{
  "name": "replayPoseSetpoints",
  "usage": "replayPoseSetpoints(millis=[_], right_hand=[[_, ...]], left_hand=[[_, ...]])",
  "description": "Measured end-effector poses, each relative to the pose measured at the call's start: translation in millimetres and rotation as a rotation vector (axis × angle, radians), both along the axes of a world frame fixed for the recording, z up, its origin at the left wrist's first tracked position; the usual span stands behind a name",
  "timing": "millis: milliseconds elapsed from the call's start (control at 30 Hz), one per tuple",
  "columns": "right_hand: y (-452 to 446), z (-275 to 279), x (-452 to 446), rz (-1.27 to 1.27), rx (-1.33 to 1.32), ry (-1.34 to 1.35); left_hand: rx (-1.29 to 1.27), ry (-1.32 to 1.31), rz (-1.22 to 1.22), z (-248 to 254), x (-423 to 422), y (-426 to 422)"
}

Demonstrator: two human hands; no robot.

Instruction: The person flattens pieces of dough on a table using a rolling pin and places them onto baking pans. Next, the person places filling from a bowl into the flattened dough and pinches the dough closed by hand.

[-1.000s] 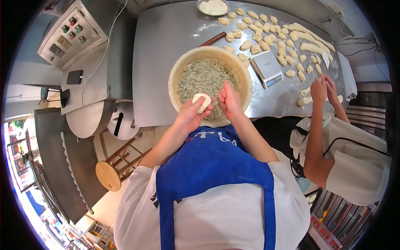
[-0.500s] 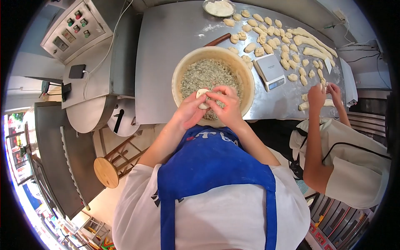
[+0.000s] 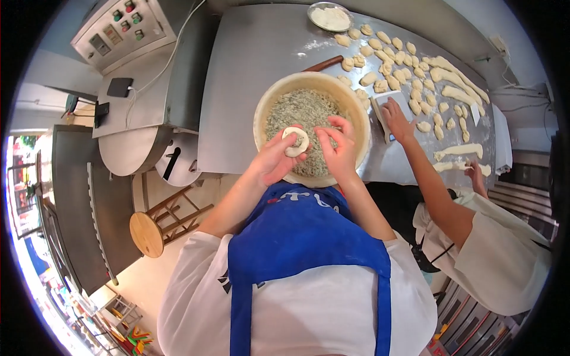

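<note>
My left hand (image 3: 274, 156) holds a small dough wrapper (image 3: 297, 152) shaped like a cup, its pale rim facing up and the thumb pressed into its hollow. To the right, apart from the dough, is my right hand (image 3: 339, 155); its fingers are slightly curled and spread, and I see nothing in them. Both hands are over a large cream bowl (image 3: 364, 126) at the table's near edge. Inside it lies a greenish-grey chopped filling (image 3: 298, 104).
A co-worker's hand (image 3: 396, 118) rests on the kitchen scale (image 3: 380, 108) right of the bowl. Behind are a rolling pin (image 3: 323, 64), a flour bowl (image 3: 330, 18), several dough pieces (image 3: 380, 86) and dough strips (image 3: 460, 95). A wooden stool (image 3: 146, 234) stands left.
My right hand has come off the dough and moved right. The dough now shows an open hollow. The co-worker's hand has reached left from the dough pieces onto the scale.
</note>
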State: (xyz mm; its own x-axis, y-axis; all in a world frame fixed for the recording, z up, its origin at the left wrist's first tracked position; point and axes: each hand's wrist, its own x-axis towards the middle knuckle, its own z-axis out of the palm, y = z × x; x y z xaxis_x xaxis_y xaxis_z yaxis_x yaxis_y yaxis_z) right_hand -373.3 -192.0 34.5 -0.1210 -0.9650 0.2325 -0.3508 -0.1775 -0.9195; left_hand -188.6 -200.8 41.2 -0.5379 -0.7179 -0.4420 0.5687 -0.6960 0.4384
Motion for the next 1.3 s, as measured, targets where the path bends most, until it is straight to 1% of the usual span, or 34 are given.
replayPoseSetpoints(millis=[33, 67, 133, 167, 200, 267, 333, 400, 467, 500, 533, 600, 633, 700, 733, 767, 800, 833, 867, 900, 933, 967, 1000, 1033, 1067, 1100, 1133, 1167, 1200, 1233, 1300], right_hand=[[0, -3, 1, -0.08, -0.135, 0.126], [0, -5, 3, -0.068, -0.14, 0.121], [-5, -5, 7, 0.052, -0.246, 0.158], [-8, -15, 8, 0.197, -0.131, 0.115], [-9, -23, 10, 0.231, -0.156, 0.1], [-12, -34, 13, 0.327, -0.017, 0.016], [-15, -40, 9, 0.441, 0.009, -0.035], [-9, -23, 27, 0.337, -0.046, 0.006], [-10, -28, 30, 0.356, -0.117, 0.146], [-15, -37, 33, 0.311, -0.27, 0.205], [-17, -40, 35, 0.365, -0.286, 0.188], [-22, -44, 36, 0.228, 0.001, -0.072], [-30, -45, 34, 0.272, -0.012, -0.08], [-45, -45, 32, 0.04, 0.247, -0.666], [-46, -43, 36, -0.02, 0.224, -0.546], [-46, -43, 43, -0.075, 0.196, -0.431], [-46, -47, 45, -0.025, 0.2, -0.438], [-46, -52, 42, 0.081, 0.073, -0.352], [-46, -58, 38, 0.188, -0.052, -0.267], [-44, -57, 29, 0.242, -0.044, -0.27], [-43, -46, 16, 0.384, 0.032, -0.273], [-44, -40, 13, 0.516, 0.106, -0.273], [-46, -42, 18, 0.545, 0.112, -0.275], [-47, -45, 21, 0.573, -0.066, -0.121], [-49, -49, 27, 0.592, -0.25, 0.029], [-46, -55, 37, 0.482, -0.201, -0.065], [-47, -56, 38, 0.496, -0.203, -0.068], [-46, -59, 34, 0.493, -0.094, -0.137], [-45, -56, 34, 0.489, 0.015, -0.202], [-44, -53, 35, 0.5, 0.014, -0.202], [-42, -44, 36, 0.605, -0.271, 0.043]], left_hand=[[-0.003, -0.005, 0.012, 1, 0, 1], [0.04, 0.036, 0.03, 1, -3, 3], [0.063, 0.074, 0.072, 1, -14, 5], [0.035, 0.016, 0.07, -1, -24, 9], [0.001, -0.048, 0.077, -1, -30, 11], [-0.01, -0.046, 0.113, -3, -34, 14], [-0.122, -0.017, 0.12, -30, -34, 18], [0.022, -0.19, 0.074, -18, -37, 18], [0.006, -0.242, 0.148, -14, -43, 16], [0.01, -0.281, 0.166, -13, -46, 14], [0.009, -0.291, 0.224, -10, -49, 13], [-0.06, -0.238, 0.206, -4, -56, 7], [-0.069, -0.249, 0.251, -1, -58, 7], [-0.482, -0.597, 0.315, 0, -67, 9], [-0.478, -0.612, 0.355, -12, -78, 8], [-0.557, -0.711, 0.472, -29, -88, 5], [-0.632, -0.817, 0.591, -40, -85, 2], [-0.622, -0.846, 0.64, -23, -73, 3], [-0.492, -0.821, 0.513, -5, -67, 5], [-0.359, -0.781, 0.387, 7, -61, 10], [-0.337, -0.79, 0.432, -2, -61, 12], [-0.354, -0.731, 0.418, -19, -66, 11], [-0.376, -0.671, 0.394, -21, -66, 13], [-0.366, -0.793, 0.487, -12, -71, 18], [-0.363, -0.8, 0.504, -18, -73, 15], [-0.239, -0.502, 0.602, -24, -77, 8], [-0.117, -0.2, 0.686, -30, -78, 5], [-0.115, -0.201, 0.696, -36, -80, 5], [-0.052, -0.191, 0.725, -34, -80, 6], [0.007, -0.18, 0.755, -31, -81, 5], [0.124, -0.156, 0.806, -23, -82, 4]])
